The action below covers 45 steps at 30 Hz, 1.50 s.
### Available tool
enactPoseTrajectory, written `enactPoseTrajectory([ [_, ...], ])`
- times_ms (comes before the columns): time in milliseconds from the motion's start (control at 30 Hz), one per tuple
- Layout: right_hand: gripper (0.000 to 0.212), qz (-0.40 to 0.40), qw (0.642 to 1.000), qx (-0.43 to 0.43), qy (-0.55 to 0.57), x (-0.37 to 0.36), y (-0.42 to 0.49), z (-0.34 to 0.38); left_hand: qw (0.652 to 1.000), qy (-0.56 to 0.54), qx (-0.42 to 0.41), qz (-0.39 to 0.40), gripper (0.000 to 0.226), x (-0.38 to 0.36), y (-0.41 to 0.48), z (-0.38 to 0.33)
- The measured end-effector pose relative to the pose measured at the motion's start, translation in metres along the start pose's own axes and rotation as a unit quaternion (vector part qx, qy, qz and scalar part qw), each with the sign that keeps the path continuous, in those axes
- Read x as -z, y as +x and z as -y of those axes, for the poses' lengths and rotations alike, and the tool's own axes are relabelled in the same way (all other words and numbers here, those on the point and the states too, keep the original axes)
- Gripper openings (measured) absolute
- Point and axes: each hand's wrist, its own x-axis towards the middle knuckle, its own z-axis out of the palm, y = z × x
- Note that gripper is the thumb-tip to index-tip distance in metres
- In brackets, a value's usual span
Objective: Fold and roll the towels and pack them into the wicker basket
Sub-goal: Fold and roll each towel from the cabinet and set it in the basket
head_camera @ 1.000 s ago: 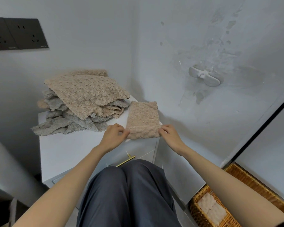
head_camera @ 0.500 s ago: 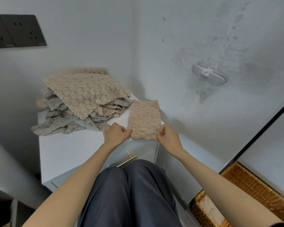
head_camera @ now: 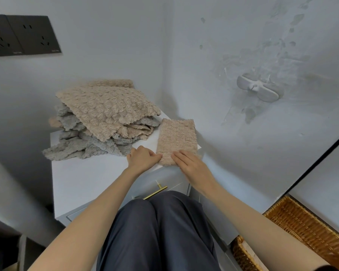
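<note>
A narrow folded beige towel (head_camera: 177, 138) lies lengthwise at the right end of the white cabinet top (head_camera: 82, 178). My left hand (head_camera: 143, 158) pinches the towel's near left corner with curled fingers. My right hand (head_camera: 190, 163) lies over the near edge, its fingers fairly straight and pointing left across the fabric. A loose pile of beige and grey towels (head_camera: 102, 118) sits at the back left of the cabinet top. The wicker basket (head_camera: 305, 229) stands on the floor at the lower right, partly hidden behind my right forearm.
The cabinet sits in a corner between two pale walls. A white hook fixture (head_camera: 257, 89) hangs on the right wall and black sockets (head_camera: 22, 35) on the left wall. A brass drawer handle (head_camera: 155, 192) shows above my knee in dark trousers (head_camera: 157, 231).
My right hand has slid left from the towel's near right corner onto its near edge, closer to my left hand. The view has tilted, so less of the basket shows.
</note>
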Motion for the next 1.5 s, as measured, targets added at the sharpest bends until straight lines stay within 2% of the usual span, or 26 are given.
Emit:
enactPoseTrajectory([
  [167,0.064,0.02,0.999,-0.023,0.021,0.002,-0.008,-0.015,1.0,-0.006,0.002,0.025,0.042,0.003,0.003,0.001],
  [233,0.064,0.028,0.999,-0.039,0.026,0.002,-0.009,-0.017,1.0,0.006,-0.019,0.016,0.037,0.003,0.001,-0.001],
  [300,0.063,0.027,0.997,-0.06,0.044,0.002,-0.009,-0.017,0.994,0.058,-0.081,-0.053,0.026,0.001,-0.002,-0.001],
  [367,0.057,0.026,0.994,-0.075,0.071,0.001,-0.007,-0.018,0.971,0.056,-0.196,-0.126,0.024,0.0,-0.006,0.001],
  [433,0.045,0.034,0.99,-0.09,0.102,0.0,-0.006,-0.021,0.942,0.039,-0.316,-0.106,0.03,0.002,-0.009,0.005],
  [500,0.032,0.037,0.982,-0.106,0.149,-0.001,-0.006,-0.027,0.927,0.076,-0.365,-0.048,0.043,0.002,-0.011,0.011],
  [567,0.027,0.029,0.973,-0.119,0.195,0.0,-0.006,-0.03,0.926,0.116,-0.359,-0.028,0.052,0.0,-0.012,0.016],
  [633,0.026,0.019,0.965,-0.13,0.226,0.001,-0.006,-0.032,0.933,0.132,-0.335,-0.028,0.052,-0.001,-0.011,0.02],
  [767,0.025,0.022,0.947,-0.179,0.265,0.004,-0.009,-0.033,0.947,0.094,-0.304,-0.042,0.042,0.0,-0.013,0.018],
  [900,0.027,0.008,0.945,-0.214,0.248,0.004,-0.013,-0.036,0.937,0.096,-0.328,-0.075,0.032,0.003,-0.016,0.014],
  [1000,0.024,0.003,0.936,-0.246,0.251,0.005,-0.01,-0.037,0.942,0.08,-0.315,-0.082,0.019,0.007,-0.017,0.015],
  [1167,0.023,0.061,0.918,-0.277,0.278,0.009,0.002,-0.037,0.967,0.03,-0.247,-0.051,0.017,0.009,-0.025,0.024],
  [1300,0.027,0.071,0.835,-0.367,0.405,0.013,0.007,-0.04,0.983,-0.051,-0.17,-0.035,0.021,0.011,-0.025,0.028],
  [1500,0.026,0.062,0.726,-0.483,0.485,0.003,0.005,-0.039,0.993,-0.058,-0.094,-0.035,0.044,0.008,-0.013,0.017],
])
